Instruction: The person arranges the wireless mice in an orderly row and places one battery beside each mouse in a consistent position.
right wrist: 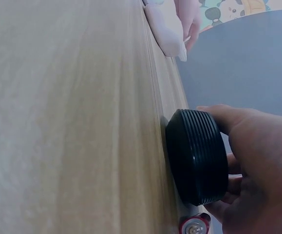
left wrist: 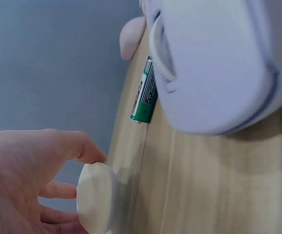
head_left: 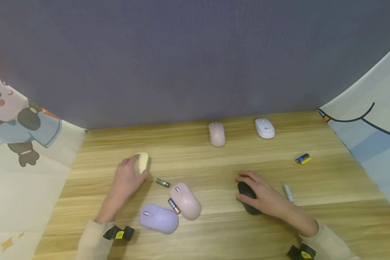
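Observation:
At the left, my left hand (head_left: pixel 125 177) grips a pale yellow computer mouse (head_left: pixel 143 163) by its sides, thumb on the near edge. In the left wrist view the yellow mouse (left wrist: pixel 96 197) sits between thumb and fingers. My right hand (head_left: pixel 263 193) holds a black computer mouse (head_left: pixel 246 188), with thumb and fingers on opposite sides. Its ribbed side (right wrist: pixel 204 151) faces the right wrist camera. Near the left hand lie a green AA battery (head_left: pixel 163 183), a pink mouse (head_left: pixel 186 202), a lilac mouse (head_left: pixel 159 219) and a black-and-copper battery (head_left: pixel 173 206) between those two mice.
Toward the back of the wooden table (head_left: pixel 169 144) stand another pink mouse (head_left: pixel 217 134) and a white mouse (head_left: pixel 264 128). A blue-black battery (head_left: pixel 302 157) and a yellow one (head_left: pixel 306 160) lie at the right. A pale battery (head_left: pixel 287 193) is beside the right forearm. A grey panel (head_left: pixel 195 65) rises behind.

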The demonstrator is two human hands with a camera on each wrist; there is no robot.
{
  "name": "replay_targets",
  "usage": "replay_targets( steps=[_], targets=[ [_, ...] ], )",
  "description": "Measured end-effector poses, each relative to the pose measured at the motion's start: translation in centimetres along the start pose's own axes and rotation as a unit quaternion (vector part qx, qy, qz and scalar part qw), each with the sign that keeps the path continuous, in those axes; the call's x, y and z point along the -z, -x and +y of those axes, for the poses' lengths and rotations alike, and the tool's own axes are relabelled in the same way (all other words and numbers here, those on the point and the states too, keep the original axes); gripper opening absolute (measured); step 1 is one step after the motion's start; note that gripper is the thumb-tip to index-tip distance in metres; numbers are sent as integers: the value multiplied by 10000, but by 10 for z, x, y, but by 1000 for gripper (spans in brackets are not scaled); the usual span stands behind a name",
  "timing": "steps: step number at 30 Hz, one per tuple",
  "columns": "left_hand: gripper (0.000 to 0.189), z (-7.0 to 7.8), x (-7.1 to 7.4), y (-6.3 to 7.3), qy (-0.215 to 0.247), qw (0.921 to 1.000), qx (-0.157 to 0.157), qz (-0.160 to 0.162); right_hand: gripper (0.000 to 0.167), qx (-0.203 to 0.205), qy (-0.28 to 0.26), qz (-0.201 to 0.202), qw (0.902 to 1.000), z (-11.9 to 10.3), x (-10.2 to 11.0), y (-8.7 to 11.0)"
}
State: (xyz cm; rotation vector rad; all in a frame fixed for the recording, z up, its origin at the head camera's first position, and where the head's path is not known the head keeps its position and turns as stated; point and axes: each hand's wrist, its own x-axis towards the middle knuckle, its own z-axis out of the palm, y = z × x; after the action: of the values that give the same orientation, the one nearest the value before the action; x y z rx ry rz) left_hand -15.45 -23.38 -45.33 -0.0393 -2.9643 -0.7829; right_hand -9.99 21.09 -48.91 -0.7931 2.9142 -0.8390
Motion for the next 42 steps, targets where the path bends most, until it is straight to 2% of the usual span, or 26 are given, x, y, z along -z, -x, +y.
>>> replay_targets(
  steps=[8, 17, 34, 42],
  targets=[
    [69, 7, 3, -15, -40, 9999, -85, -42, 51, -29, -10, 5, 10000, -1, 1, 0],
    [70, 15, -1, -36, -1, 9997, 11, -260, 51, -14, -51, 29, 10000, -1, 1, 1],
    [67, 41, -22, -74, 263, 9996, -75, -114, 50, -23, -55, 23, 10000, -1, 1, 1],
    [67, 51, -27, -86, 323, 9994, -82, 18, 51, -83, -45, -22, 10000, -1, 0, 0]
  ],
)
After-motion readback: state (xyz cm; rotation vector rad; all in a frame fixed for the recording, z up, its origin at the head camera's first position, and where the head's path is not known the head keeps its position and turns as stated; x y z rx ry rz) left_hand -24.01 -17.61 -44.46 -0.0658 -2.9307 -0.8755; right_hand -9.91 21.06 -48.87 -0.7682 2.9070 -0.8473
